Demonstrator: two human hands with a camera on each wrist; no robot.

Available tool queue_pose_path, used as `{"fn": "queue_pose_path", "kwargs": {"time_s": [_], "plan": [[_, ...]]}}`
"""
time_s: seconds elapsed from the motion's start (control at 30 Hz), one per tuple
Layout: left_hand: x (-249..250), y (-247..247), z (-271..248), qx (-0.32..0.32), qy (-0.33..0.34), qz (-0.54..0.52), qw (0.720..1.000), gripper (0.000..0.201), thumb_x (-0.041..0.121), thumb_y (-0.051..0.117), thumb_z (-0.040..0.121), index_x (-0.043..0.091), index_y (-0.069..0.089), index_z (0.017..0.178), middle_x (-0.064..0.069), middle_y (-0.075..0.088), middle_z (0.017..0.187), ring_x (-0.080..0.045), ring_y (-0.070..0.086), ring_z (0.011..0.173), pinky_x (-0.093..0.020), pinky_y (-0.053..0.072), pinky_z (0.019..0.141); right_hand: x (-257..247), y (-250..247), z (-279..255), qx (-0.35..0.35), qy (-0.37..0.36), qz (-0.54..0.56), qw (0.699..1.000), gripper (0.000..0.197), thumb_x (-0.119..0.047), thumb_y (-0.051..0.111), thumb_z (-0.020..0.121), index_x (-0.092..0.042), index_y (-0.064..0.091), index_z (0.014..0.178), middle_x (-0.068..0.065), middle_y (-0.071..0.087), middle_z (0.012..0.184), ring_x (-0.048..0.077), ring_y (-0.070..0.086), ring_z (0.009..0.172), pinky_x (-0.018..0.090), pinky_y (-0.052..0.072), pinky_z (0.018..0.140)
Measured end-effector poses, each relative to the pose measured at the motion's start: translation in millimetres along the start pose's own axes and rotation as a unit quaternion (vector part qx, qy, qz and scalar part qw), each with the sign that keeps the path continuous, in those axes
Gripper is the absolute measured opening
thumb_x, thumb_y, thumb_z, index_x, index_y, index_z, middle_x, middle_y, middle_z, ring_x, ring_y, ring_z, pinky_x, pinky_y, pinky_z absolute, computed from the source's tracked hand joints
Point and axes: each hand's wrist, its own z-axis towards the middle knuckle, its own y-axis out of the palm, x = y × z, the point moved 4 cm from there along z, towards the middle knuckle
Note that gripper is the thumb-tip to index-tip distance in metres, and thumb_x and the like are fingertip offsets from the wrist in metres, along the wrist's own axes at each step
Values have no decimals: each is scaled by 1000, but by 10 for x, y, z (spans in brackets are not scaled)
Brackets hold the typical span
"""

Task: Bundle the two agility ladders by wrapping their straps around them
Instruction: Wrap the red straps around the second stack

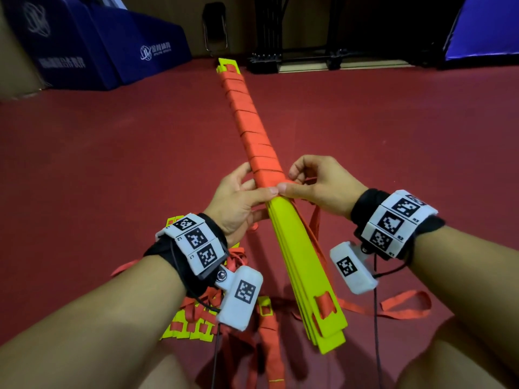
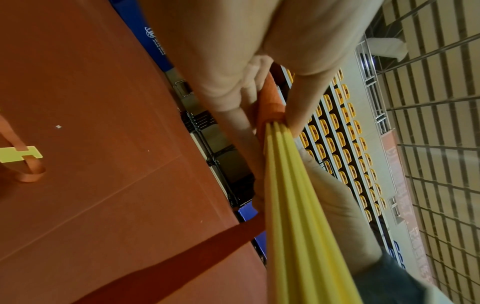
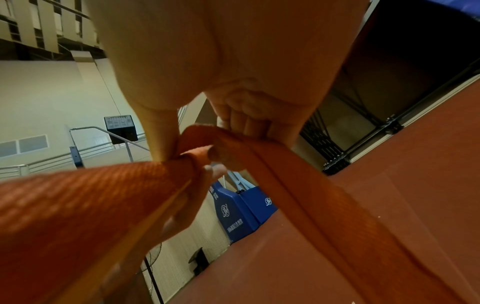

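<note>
Your strap (image 3: 78, 197) is coarse woven orange cloth (ribbed weave visible), your ladder rungs (image 1: 297, 248) smooth matt yellow plastic, and the floor (image 1: 112, 153) under you matt red.

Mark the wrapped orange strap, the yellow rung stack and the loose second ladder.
orange strap (image 1: 254, 130): head view, mid-length of the wound turns.
yellow rung stack (image 1: 297, 256): head view, bare top face below the hands.
second ladder (image 1: 193, 328): head view, yellow rungs on the floor, lower left.

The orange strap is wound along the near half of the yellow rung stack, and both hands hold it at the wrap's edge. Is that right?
Not quite: in the head view the orange strap covers the far half of the yellow rung stack; the near half is bare. The left hand and right hand do hold it at the wrap's edge.
</note>
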Motion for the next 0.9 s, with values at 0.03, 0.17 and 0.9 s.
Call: {"fn": "queue_pose_path", "kwargs": {"time_s": [0.03, 0.17, 0.9], "plan": [[12, -7, -3, 1, 1, 6, 1000, 43, -10, 61, 90, 6, 56, 130, -10, 71, 105, -20, 71, 79, -31, 59, 65, 13, 5, -4, -13, 12, -8, 1000, 32, -36, 80, 82, -10, 63, 88, -2, 59, 68, 11, 50, 58, 30, 42, 59], [26, -13, 1, -2, -2, 16, 1000, 45, -12, 59, 90, 12, 60, 127, -11, 69, 105, -20, 70, 78, -33, 59, 71, -30, 79, -62, -92, 28, 2, 995, 31, -32, 65, 96, -5, 63, 81, -8, 57, 52, 6, 48, 48, 22, 40, 51], [63, -79, 23, 51, 30, -53, 997, 58, -26, 51, 86, 4, 54, 136, -9, 70, 103, -17, 73, 84, -27, 62, 70, -91, -42, -24, -89, 20, 104, 990, 34, 3, 57, 91, -9, 64, 59, 11, 54, 52, 14, 38, 42, 28, 26, 49]]}}
